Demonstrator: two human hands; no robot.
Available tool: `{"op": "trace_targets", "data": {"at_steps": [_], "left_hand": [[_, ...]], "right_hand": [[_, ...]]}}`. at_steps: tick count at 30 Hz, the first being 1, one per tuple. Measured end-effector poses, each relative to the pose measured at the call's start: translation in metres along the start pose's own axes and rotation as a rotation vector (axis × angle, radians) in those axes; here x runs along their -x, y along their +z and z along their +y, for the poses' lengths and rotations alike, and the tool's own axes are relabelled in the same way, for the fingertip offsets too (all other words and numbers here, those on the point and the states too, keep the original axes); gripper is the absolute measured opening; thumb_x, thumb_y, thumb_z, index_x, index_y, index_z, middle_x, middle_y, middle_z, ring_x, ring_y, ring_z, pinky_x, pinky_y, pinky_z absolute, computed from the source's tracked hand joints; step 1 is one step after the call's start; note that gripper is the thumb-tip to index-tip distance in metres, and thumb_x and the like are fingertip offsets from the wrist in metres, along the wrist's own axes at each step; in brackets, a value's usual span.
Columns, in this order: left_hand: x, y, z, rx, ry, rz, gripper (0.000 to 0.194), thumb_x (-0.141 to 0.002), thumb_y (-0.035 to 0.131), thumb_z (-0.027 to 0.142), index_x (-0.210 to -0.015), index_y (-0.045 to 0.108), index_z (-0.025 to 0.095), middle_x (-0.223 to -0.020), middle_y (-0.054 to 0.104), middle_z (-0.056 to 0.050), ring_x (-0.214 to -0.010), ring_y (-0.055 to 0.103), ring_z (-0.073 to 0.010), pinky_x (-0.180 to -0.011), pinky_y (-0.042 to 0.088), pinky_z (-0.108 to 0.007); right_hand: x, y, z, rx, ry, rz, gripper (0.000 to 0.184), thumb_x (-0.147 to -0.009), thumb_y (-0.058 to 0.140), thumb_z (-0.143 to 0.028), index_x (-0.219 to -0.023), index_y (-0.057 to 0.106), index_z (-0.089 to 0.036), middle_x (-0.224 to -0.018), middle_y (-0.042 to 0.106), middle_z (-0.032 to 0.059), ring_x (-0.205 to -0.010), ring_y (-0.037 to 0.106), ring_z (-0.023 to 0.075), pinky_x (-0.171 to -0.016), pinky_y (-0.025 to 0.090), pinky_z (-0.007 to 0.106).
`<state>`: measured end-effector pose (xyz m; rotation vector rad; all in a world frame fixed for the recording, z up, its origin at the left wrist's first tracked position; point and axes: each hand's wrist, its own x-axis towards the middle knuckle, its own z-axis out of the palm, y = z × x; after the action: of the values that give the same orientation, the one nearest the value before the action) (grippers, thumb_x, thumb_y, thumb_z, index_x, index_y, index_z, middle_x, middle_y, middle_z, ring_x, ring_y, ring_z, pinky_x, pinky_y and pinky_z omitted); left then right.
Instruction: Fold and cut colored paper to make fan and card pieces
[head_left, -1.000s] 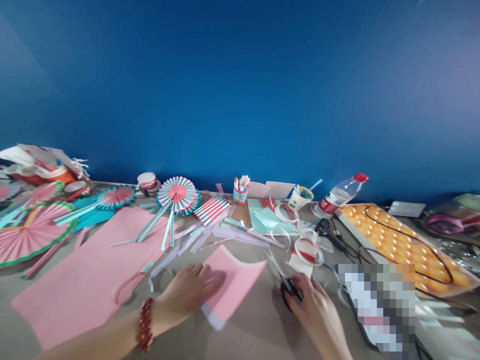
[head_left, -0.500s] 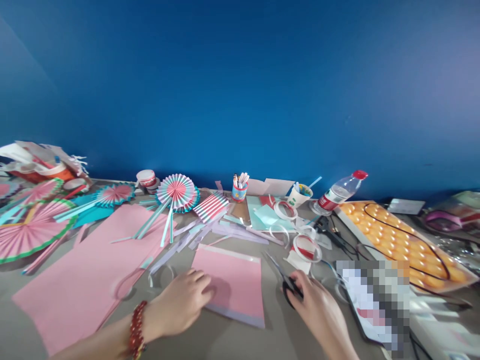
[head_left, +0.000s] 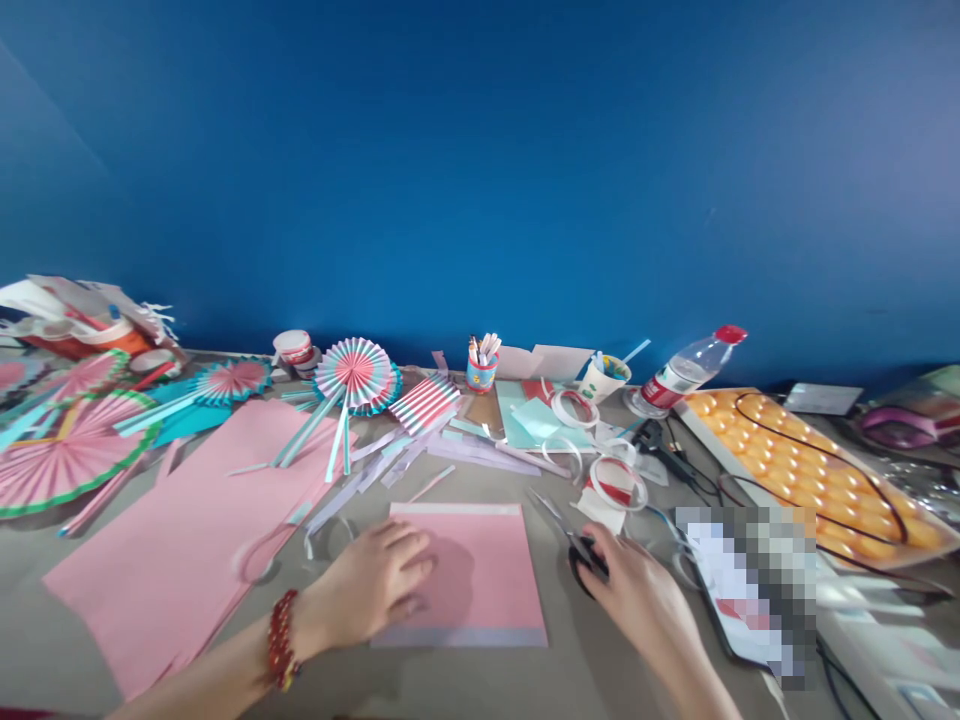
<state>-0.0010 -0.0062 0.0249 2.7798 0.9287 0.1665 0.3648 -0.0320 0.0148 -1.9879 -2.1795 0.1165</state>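
A pink sheet of paper [head_left: 484,575] with a white strip along its far edge and a lilac band along its near edge lies flat before me. My left hand [head_left: 371,585], a red beaded bracelet at its wrist, rests over the sheet's left side, fingers apart and holding nothing. To the right of the paper, my right hand [head_left: 630,580] is closed round the black handles of a pair of scissors [head_left: 556,518]. The scissor blades point away from me and to the left, near the sheet's far right corner.
Large pink paper [head_left: 202,520] covers the left, with folded paper fans [head_left: 355,375] beyond it. Tape rolls [head_left: 619,483], a paper cup [head_left: 602,380], a bottle [head_left: 686,375] and a pen holder [head_left: 481,371] stand or lie toward the blue wall. A phone [head_left: 739,600] lies right.
The pink sheet has turned and now lies squarer to me, its near edge nearly level. My left hand has shifted slightly on it. The scissors stay in my right hand.
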Motion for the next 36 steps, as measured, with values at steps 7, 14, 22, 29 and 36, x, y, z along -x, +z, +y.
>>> {"op": "trace_targets", "data": {"at_steps": [7,14,22,29,36], "left_hand": [[0.001,-0.003,-0.041,-0.162,-0.224,0.103,0.035,-0.094,0.05,0.025,-0.128,0.058,0.021,-0.146,0.045,-0.01,-0.135,0.036,-0.0281,-0.112,0.028,-0.047],[0.006,0.009,-0.043,-0.155,-0.17,0.142,0.052,-0.089,0.056,0.043,-0.137,0.05,0.022,-0.143,0.048,-0.01,-0.134,0.038,-0.0304,-0.116,0.017,-0.054],[-0.003,0.019,-0.013,-0.114,-0.149,0.079,0.066,-0.085,0.056,0.057,-0.137,0.047,0.019,-0.154,0.032,-0.013,-0.142,0.026,-0.0336,-0.118,0.015,-0.055],[-0.009,0.035,0.006,-0.099,-0.199,0.084,0.071,-0.083,0.061,0.05,-0.143,0.039,0.019,-0.145,0.046,-0.011,-0.138,0.035,-0.0319,-0.119,0.016,-0.052],[-0.007,0.04,-0.009,-0.185,-0.141,0.156,0.068,-0.089,0.05,0.059,-0.144,0.04,0.02,-0.148,0.043,-0.011,-0.138,0.035,-0.0309,-0.116,0.02,-0.053]], "right_hand": [[0.0,-0.003,0.006,0.139,-0.018,-0.064,0.017,-0.082,0.052,-0.024,-0.095,0.062,-0.022,-0.089,0.07,0.0054,-0.076,0.068,0.0231,-0.059,0.046,0.029],[-0.014,-0.012,0.014,0.043,-0.046,-0.244,0.027,-0.079,0.056,-0.023,-0.104,0.064,-0.022,-0.1,0.07,0.0072,-0.09,0.068,0.0249,-0.073,0.05,0.031],[-0.041,-0.008,0.023,0.094,-0.139,-0.324,0.03,-0.077,0.059,-0.02,-0.107,0.061,-0.018,-0.104,0.07,0.0105,-0.093,0.068,0.0273,-0.077,0.051,0.035],[-0.041,-0.014,-0.004,-0.009,-0.222,-0.166,0.028,-0.086,0.049,-0.019,-0.11,0.064,-0.022,-0.111,0.069,0.0091,-0.097,0.067,0.0249,-0.082,0.054,0.037],[-0.051,0.035,-0.096,-0.125,-0.545,-0.125,0.057,-0.086,0.062,-0.036,-0.141,0.047,-0.026,-0.148,0.046,0.0072,-0.131,0.044,0.0318,-0.106,0.039,0.051]]}}
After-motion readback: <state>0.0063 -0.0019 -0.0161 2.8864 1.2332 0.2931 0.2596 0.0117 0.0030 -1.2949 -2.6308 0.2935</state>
